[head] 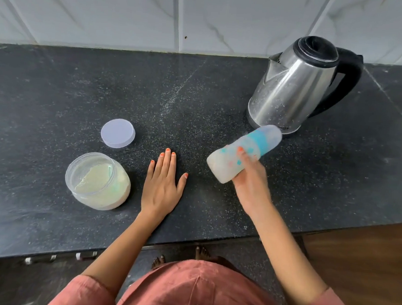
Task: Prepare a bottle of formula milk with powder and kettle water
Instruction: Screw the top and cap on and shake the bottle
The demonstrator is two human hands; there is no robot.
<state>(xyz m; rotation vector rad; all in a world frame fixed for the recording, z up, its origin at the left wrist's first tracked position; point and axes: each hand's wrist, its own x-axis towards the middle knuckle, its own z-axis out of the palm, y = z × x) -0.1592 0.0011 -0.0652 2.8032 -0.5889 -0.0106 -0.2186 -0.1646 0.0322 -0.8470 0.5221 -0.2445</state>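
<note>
Over the right of the worktop (57,82), fingers (241,151) of the right hand (250,179) curl round the capped bottle (220,164) at its middle, tilting it toward the far kettle (292,87). It looks like light, smooth, possibly slippery plastic. The left hand (162,185) lies flat, released, right of the open powder jar (98,181).

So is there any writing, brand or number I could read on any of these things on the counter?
Kettle: small dark print near its base, too blurred to read.
Bottle: blue and orange marks only, blurred; no words.
Jar and lid: no writing shows.
</note>
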